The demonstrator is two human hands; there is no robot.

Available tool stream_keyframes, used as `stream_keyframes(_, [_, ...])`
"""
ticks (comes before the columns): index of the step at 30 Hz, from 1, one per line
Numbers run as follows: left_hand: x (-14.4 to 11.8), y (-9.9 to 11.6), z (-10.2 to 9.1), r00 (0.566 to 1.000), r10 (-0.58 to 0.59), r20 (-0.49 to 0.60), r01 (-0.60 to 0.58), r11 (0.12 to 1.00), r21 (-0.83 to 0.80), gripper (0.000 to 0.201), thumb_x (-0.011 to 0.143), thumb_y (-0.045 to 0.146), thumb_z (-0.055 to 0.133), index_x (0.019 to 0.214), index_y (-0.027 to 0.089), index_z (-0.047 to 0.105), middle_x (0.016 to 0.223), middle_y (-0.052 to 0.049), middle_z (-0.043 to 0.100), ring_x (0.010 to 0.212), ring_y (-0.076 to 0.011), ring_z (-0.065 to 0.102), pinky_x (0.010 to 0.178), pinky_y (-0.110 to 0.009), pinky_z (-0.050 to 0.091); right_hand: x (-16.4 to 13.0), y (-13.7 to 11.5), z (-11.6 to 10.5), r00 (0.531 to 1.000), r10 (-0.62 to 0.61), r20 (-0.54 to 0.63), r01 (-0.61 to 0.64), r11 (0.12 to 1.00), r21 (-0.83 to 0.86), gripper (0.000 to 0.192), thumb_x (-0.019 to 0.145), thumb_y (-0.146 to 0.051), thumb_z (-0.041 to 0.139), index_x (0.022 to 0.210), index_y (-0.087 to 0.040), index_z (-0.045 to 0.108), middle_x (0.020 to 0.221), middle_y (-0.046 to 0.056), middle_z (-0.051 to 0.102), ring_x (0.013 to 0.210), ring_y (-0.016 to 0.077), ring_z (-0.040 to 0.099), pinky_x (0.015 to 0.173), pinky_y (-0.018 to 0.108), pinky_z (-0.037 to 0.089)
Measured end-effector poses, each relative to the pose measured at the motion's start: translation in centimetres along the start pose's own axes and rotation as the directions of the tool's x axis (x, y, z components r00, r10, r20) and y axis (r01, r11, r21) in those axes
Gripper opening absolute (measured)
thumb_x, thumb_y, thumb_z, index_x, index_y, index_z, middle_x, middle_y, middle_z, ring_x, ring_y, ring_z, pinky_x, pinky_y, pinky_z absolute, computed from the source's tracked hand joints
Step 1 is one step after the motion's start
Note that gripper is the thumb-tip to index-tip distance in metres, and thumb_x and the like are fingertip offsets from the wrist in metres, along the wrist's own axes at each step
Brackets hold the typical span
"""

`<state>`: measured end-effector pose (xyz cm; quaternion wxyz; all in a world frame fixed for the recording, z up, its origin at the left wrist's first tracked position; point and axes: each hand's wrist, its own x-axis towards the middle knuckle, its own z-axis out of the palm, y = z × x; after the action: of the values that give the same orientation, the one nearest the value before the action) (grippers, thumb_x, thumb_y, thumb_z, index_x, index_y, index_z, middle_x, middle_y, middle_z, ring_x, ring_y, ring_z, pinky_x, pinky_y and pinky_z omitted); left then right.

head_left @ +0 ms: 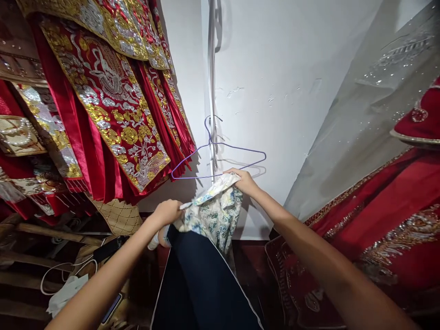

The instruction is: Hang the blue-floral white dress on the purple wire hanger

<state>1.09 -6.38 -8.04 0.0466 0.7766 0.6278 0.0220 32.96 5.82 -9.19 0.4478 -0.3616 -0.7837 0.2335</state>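
A pale floral-print garment point(215, 215) hangs stretched between my two hands, its waistband-like top edge held up. My left hand point(167, 213) is closed on the left end of that edge. At the right end, my right hand point(244, 182) grips the band with its fingers over the top. Just above the cloth, a thin purple clothes hanger point(237, 147) hangs from a white upright rail point(211, 101) on the wall. Its lower bar passes close behind the garment's top edge; I cannot tell whether they touch. My raised knee in dark trousers point(202, 270) is beneath the garment.
Red costumes with gold and silver embroidery point(117, 101) hang at the left. On the right are a sheer sequined cloth point(374, 87) and a red beaded garment point(388, 206). A wooden rack point(44, 231), white cable point(51, 277) and tissue point(70, 293) lie low on the left.
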Motion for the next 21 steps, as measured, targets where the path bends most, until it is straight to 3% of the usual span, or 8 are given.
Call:
stream_keyframes(2, [1.3, -1.7, -0.8, 0.999, -0.04, -0.033, 0.039, 0.999, -0.025, 0.025, 0.09, 0.035, 0.051, 0.093, 0.022, 0.072, 0.095, -0.013, 0.073, 0.091, -0.0286, 0.069, 0.078, -0.034, 0.049, -0.8, -0.6, -0.9, 1.0, -0.022, -0.013, 0.022, 0.999, -0.041, 0.04, 0.067, -0.01, 0.057, 0.102, -0.021, 0.074, 0.099, 0.003, 0.076, 0.094, 0.0247, 0.07, 0.08, 0.032, 0.052])
stream_keyframes(4, [2.4, -2.8, -2.0, 0.99, -0.005, -0.139, -0.003, 0.998, -0.059, 0.026, 0.091, 0.03, 0.048, 0.101, 0.02, 0.071, 0.109, -0.013, 0.071, 0.102, -0.0278, 0.067, 0.087, -0.035, 0.049, -1.4, -1.6, -1.4, 0.999, -0.031, -0.038, 0.029, 0.997, -0.067, 0.033, 0.068, -0.01, 0.057, 0.095, -0.02, 0.073, 0.093, 0.002, 0.076, 0.089, 0.0239, 0.07, 0.075, 0.029, 0.051])
stream_keyframes(8, [3.1, -3.1, -3.8, 0.927, 0.11, -0.358, -0.166, 0.978, -0.128, 0.019, 0.083, 0.028, 0.056, 0.089, 0.018, 0.07, 0.118, -0.013, 0.065, 0.105, -0.0282, 0.065, 0.095, -0.037, 0.049, -2.1, -3.1, -1.7, 0.997, -0.024, -0.073, 0.016, 0.995, -0.097, 0.021, 0.071, -0.012, 0.056, 0.085, -0.02, 0.069, 0.085, 0.001, 0.074, 0.082, 0.0221, 0.069, 0.069, 0.027, 0.048])
stream_keyframes(11, [2.3, -3.1, -3.9, 0.901, 0.154, -0.405, -0.229, 0.963, -0.143, 0.013, 0.079, 0.028, 0.058, 0.082, 0.019, 0.067, 0.114, -0.011, 0.065, 0.105, -0.0291, 0.065, 0.095, -0.039, 0.051, -2.7, -3.4, -1.7, 0.996, -0.001, -0.09, -0.011, 0.991, -0.132, 0.023, 0.07, -0.01, 0.055, 0.086, -0.022, 0.068, 0.081, 0.0, 0.073, 0.079, 0.0216, 0.068, 0.067, 0.026, 0.046])
stream_keyframes(15, [1.1, -3.3, -3.8, 0.908, 0.172, -0.381, -0.232, 0.966, -0.116, 0.011, 0.08, 0.029, 0.057, 0.074, 0.02, 0.06, 0.124, -0.014, 0.062, 0.121, -0.0334, 0.058, 0.101, -0.043, 0.049, -3.1, -3.4, -1.6, 0.991, 0.026, -0.135, -0.047, 0.986, -0.159, 0.025, 0.069, -0.011, 0.056, 0.088, -0.022, 0.068, 0.077, 0.0, 0.072, 0.078, 0.022, 0.067, 0.067, 0.027, 0.045])
stream_keyframes(17, [0.8, -3.0, -4.4, 0.899, 0.208, -0.386, -0.263, 0.96, -0.096, 0.012, 0.082, 0.029, 0.057, 0.073, 0.02, 0.056, 0.133, -0.015, 0.057, 0.132, -0.0349, 0.05, 0.106, -0.046, 0.045, -3.2, -3.7, -1.4, 0.99, 0.035, -0.138, -0.049, 0.994, -0.098, 0.025, 0.068, -0.011, 0.057, 0.087, -0.021, 0.068, 0.08, 0.0, 0.072, 0.078, 0.0219, 0.066, 0.067, 0.027, 0.045])
stream_keyframes(21, [1.5, -1.2, -6.2, 0.84, 0.293, -0.456, -0.374, 0.923, -0.095, 0.016, 0.088, 0.029, 0.051, 0.074, 0.02, 0.052, 0.146, -0.015, 0.047, 0.14, -0.0326, 0.04, 0.11, -0.046, 0.042, -3.7, -4.9, -0.8, 0.993, 0.06, -0.099, -0.051, 0.995, 0.085, 0.021, 0.069, -0.012, 0.056, 0.086, -0.02, 0.066, 0.086, 0.001, 0.072, 0.081, 0.0213, 0.066, 0.069, 0.028, 0.048])
